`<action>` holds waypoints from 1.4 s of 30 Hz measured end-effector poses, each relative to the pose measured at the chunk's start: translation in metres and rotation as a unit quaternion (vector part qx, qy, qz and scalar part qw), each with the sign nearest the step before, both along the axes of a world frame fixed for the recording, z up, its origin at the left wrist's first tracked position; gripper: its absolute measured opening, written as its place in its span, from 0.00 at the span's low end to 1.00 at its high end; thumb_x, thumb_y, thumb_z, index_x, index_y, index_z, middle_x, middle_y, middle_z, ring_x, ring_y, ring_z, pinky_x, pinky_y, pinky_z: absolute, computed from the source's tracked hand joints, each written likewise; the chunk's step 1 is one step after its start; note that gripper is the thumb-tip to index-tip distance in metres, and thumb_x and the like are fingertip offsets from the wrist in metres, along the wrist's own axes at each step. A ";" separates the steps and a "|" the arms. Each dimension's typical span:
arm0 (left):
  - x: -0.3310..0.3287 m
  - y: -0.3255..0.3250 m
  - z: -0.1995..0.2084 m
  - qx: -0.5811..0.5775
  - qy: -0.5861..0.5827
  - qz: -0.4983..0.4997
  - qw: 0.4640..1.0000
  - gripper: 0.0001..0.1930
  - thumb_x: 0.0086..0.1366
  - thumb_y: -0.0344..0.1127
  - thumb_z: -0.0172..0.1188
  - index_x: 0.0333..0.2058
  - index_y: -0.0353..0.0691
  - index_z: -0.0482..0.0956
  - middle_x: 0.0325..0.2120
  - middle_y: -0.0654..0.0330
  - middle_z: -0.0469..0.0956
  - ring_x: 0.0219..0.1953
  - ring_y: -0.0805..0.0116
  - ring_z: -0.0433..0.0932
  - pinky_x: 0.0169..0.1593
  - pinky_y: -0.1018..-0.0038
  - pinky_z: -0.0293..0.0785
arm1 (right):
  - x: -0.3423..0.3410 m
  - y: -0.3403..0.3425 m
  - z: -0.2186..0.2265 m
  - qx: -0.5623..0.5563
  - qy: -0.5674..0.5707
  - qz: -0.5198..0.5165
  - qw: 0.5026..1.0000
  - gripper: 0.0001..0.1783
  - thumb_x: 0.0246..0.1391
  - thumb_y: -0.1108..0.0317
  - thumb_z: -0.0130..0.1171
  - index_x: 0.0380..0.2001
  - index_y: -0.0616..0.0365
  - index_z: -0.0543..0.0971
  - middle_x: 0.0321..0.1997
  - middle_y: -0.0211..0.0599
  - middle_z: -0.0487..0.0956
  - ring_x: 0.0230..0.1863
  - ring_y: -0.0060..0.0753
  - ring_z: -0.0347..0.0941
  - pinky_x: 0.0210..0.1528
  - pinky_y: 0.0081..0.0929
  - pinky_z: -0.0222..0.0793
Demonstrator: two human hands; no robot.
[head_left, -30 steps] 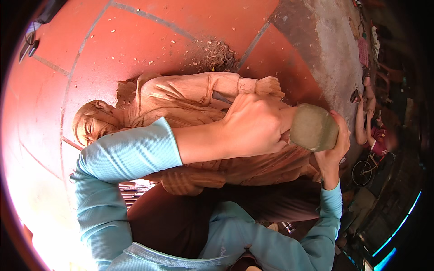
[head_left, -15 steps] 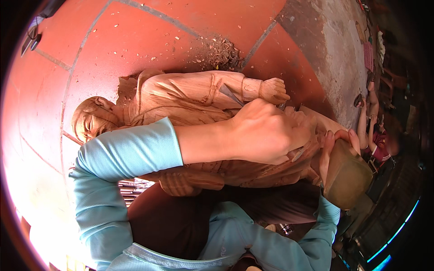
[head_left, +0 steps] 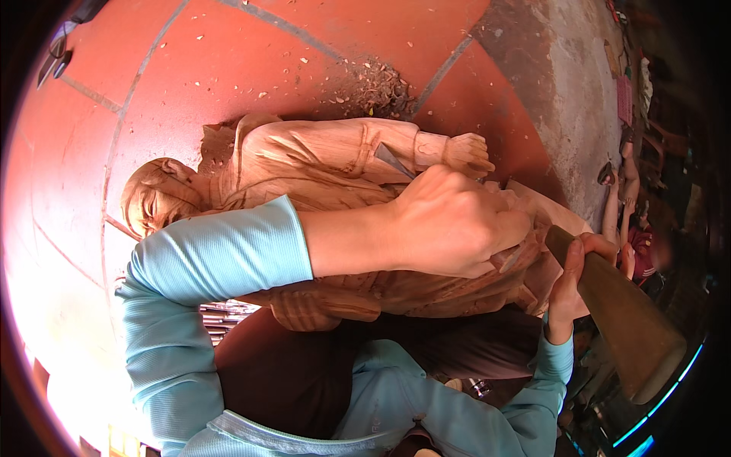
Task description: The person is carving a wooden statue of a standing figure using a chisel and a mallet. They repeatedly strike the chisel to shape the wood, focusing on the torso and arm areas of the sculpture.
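Observation:
A carved wooden figure (head_left: 304,152) of a robed person lies across my lap, its head to the left and one carved fist to the upper right. Over its middle my left hand (head_left: 457,221) is closed around a metal chisel (head_left: 394,161). The chisel's flat grey end sticks out on the far side of the fist; most of its length is hidden by my fingers. At the right, my right hand (head_left: 572,282) grips a wooden mallet (head_left: 628,327), a tapered block whose broad end points down and right. The mallet is apart from the chisel.
Wood chips (head_left: 381,87) are heaped on the red tiled floor (head_left: 259,61) beyond the figure. Several metal tools (head_left: 221,316) lie beside my left elbow. At the far right, another person (head_left: 642,247) sits with bare legs stretched out.
The mallet has swung outward to the right and tilted, showing its long side, with my right hand turning along. My left hand and the chisel stay nearly in place.

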State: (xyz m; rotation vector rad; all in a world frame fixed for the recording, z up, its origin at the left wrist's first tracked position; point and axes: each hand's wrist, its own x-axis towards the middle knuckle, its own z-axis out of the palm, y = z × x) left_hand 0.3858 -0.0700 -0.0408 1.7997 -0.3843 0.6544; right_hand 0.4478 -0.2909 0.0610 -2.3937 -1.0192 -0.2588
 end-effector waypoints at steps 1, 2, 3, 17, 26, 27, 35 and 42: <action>0.000 0.002 0.002 -0.008 0.001 0.001 1.000 0.14 0.38 0.30 0.63 0.28 0.40 0.76 0.16 0.60 0.71 0.16 0.61 0.74 0.16 0.66 0.66 | 0.001 0.004 -0.005 0.025 -0.004 0.000 1.000 0.28 0.54 0.82 0.56 0.55 0.61 0.56 0.32 0.37 0.73 0.34 0.29 0.70 0.48 0.30 0.65; 0.000 0.003 0.003 -0.015 0.001 0.002 1.000 0.12 0.37 0.29 0.62 0.25 0.42 0.74 0.15 0.62 0.69 0.16 0.62 0.72 0.16 0.66 0.65 | 0.002 0.006 -0.008 0.051 -0.008 0.001 0.999 0.25 0.55 0.82 0.56 0.52 0.60 0.59 0.32 0.36 0.73 0.33 0.28 0.70 0.47 0.28 0.66; 0.002 0.006 0.004 -0.028 -0.001 0.007 1.000 0.11 0.36 0.29 0.62 0.24 0.42 0.73 0.14 0.62 0.68 0.15 0.62 0.71 0.16 0.66 0.64 | 0.002 0.007 -0.003 -0.090 -0.034 -0.029 0.995 0.21 0.53 0.82 0.57 0.49 0.61 0.63 0.31 0.37 0.74 0.33 0.29 0.70 0.45 0.29 0.67; 0.010 0.008 0.005 -0.067 0.008 0.051 0.996 0.07 0.41 0.27 0.60 0.17 0.41 0.69 0.11 0.61 0.64 0.13 0.63 0.67 0.16 0.67 0.60 | 0.012 0.014 0.002 -0.139 -0.117 -0.042 0.983 0.24 0.53 0.79 0.60 0.51 0.64 0.65 0.34 0.38 0.75 0.36 0.27 0.72 0.44 0.27 0.69; 0.015 0.010 0.000 -0.082 0.020 0.041 0.996 0.07 0.44 0.30 0.63 0.21 0.40 0.74 0.13 0.59 0.69 0.16 0.61 0.72 0.19 0.66 0.66 | 0.015 0.019 0.005 -0.270 -0.150 0.050 0.950 0.30 0.49 0.81 0.61 0.55 0.65 0.63 0.39 0.42 0.79 0.35 0.29 0.74 0.49 0.30 0.69; 0.015 0.010 0.000 -0.063 0.019 0.041 0.997 0.07 0.44 0.30 0.64 0.21 0.40 0.74 0.12 0.59 0.69 0.16 0.61 0.72 0.19 0.67 0.66 | 0.012 -0.006 -0.003 -0.188 -0.101 -0.019 0.977 0.30 0.48 0.79 0.62 0.55 0.66 0.64 0.42 0.43 0.79 0.42 0.31 0.75 0.50 0.29 0.68; 0.017 0.007 0.000 -0.085 0.041 0.045 0.994 0.08 0.43 0.35 0.63 0.21 0.44 0.73 0.14 0.60 0.74 0.19 0.56 0.75 0.20 0.62 0.68 | 0.014 0.016 0.000 -0.196 -0.091 0.034 0.976 0.27 0.45 0.80 0.62 0.52 0.64 0.70 0.48 0.45 0.78 0.41 0.42 0.77 0.50 0.33 0.69; 0.002 0.002 0.000 0.038 -0.006 -0.017 0.999 0.12 0.39 0.31 0.64 0.26 0.41 0.76 0.15 0.62 0.71 0.17 0.61 0.73 0.18 0.67 0.69 | 0.016 -0.028 -0.016 -0.178 -0.077 -0.035 0.980 0.30 0.46 0.76 0.64 0.55 0.65 0.69 0.49 0.46 0.78 0.44 0.41 0.77 0.51 0.31 0.70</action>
